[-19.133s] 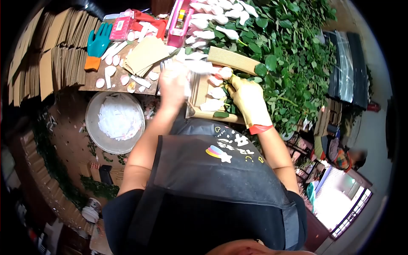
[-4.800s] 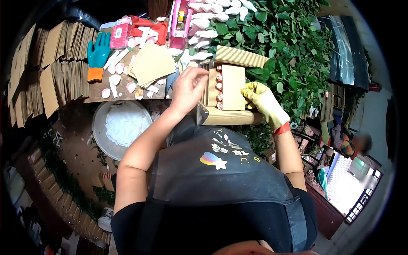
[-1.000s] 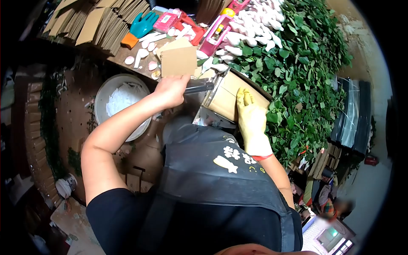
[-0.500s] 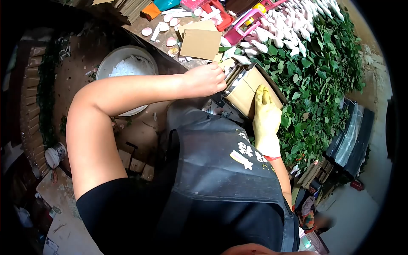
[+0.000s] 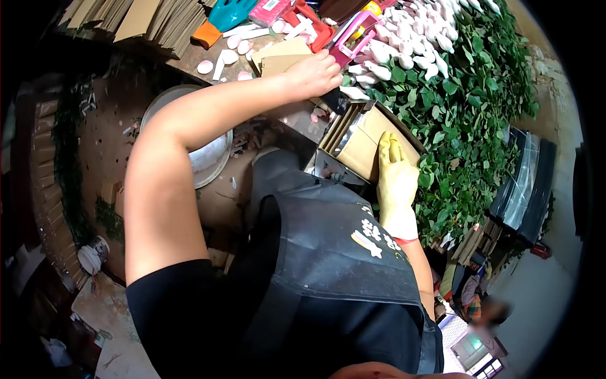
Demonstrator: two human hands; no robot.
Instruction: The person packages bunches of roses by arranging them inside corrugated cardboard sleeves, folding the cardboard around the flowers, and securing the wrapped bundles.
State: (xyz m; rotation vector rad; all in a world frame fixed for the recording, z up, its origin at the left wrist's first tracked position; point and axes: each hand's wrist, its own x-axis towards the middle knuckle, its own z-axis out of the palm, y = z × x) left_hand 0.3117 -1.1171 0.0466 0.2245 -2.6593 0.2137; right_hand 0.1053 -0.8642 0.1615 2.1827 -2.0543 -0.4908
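My bare left hand [image 5: 314, 74] is closed, its fingers curled beside the near end of a pink tape dispenser [image 5: 356, 38]. A dark object [image 5: 336, 101] shows just below those fingers; whether they hold it is hard to see. My right hand [image 5: 395, 177], in a yellow rubber glove, lies with its fingers stretched over the brown cardboard face [image 5: 366, 140] of an open box in front of my apron. Several upright layers stand at the left side of that box. Its thumb is hidden.
White-wrapped flower heads [image 5: 420, 38] with leafy green stems [image 5: 461, 120] are piled at the right. Cardboard sheets [image 5: 145, 22] stack at the upper left. A round tub [image 5: 218, 161] is partly behind my left arm. Another person [image 5: 470, 303] is at lower right.
My left hand has moved up and away from the box's left edge, toward the pink dispenser. The gloved right hand stays on the cardboard. The view has shifted slightly.
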